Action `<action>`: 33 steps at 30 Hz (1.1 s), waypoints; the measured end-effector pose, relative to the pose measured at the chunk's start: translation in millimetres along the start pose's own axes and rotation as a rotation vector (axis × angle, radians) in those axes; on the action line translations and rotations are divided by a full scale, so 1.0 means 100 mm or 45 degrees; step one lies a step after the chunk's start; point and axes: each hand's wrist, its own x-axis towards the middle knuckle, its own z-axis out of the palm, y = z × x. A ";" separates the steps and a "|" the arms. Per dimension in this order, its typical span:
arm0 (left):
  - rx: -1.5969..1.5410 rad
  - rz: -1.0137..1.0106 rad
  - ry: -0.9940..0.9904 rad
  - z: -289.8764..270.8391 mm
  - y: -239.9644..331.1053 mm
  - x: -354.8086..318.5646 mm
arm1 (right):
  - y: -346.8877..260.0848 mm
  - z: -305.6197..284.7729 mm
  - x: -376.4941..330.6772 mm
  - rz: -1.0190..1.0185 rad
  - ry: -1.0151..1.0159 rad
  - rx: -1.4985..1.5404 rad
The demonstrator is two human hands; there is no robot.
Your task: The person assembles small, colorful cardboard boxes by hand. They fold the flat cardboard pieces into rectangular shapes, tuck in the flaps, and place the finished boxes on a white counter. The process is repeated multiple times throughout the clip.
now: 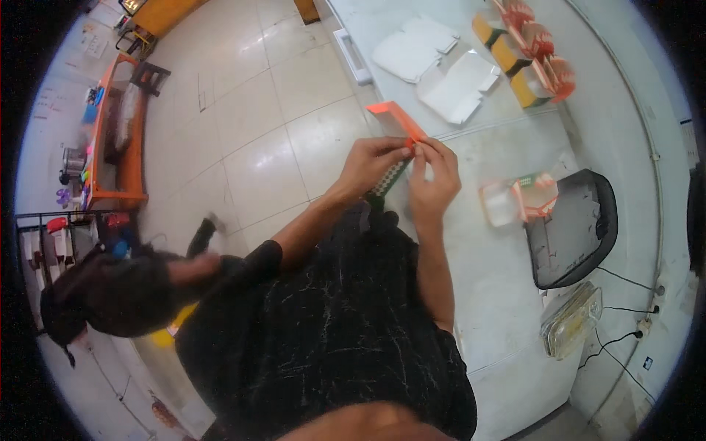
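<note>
In front of my body, at the table's left edge, both hands grip a folding cardboard piece [401,117] with an orange flap and a green-and-white patterned part. My left hand [373,167] pinches it from the left, fingertips at the fold. From the other side my right hand [435,176] closes its thumb and fingers on the same fold, the fingertips of both hands almost touching. Part of the card hides behind the fingers. To the right on the table stands a similar orange, white and green box [535,197], somewhat blurred.
White flat card blanks [460,84] lie on the far table [500,309], beside a row of orange-and-yellow boxes [531,82]. A black-rimmed grey tray-like object [577,235], a plastic-wrapped stack [572,320] and cords line the right. Another person in black [125,290] is at left, near an orange shelf [132,165].
</note>
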 end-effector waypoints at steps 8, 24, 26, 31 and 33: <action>-0.135 -0.067 0.024 0.03 -0.01 -0.03 | 0.02 -0.01 -0.01 -0.032 -0.043 -0.043; 0.007 -0.043 0.032 0.01 -0.12 -0.01 | 0.04 0.09 -0.07 0.080 0.020 -0.011; -0.033 -0.066 0.019 0.00 -0.05 0.01 | 0.03 0.09 -0.03 0.050 -0.004 -0.057; -0.107 -0.136 0.051 -0.06 -0.05 0.00 | 0.01 0.10 -0.01 -0.057 -0.124 -0.112; -0.109 -0.151 0.067 -0.08 -0.04 0.01 | 0.04 0.09 0.01 -0.048 -0.190 -0.103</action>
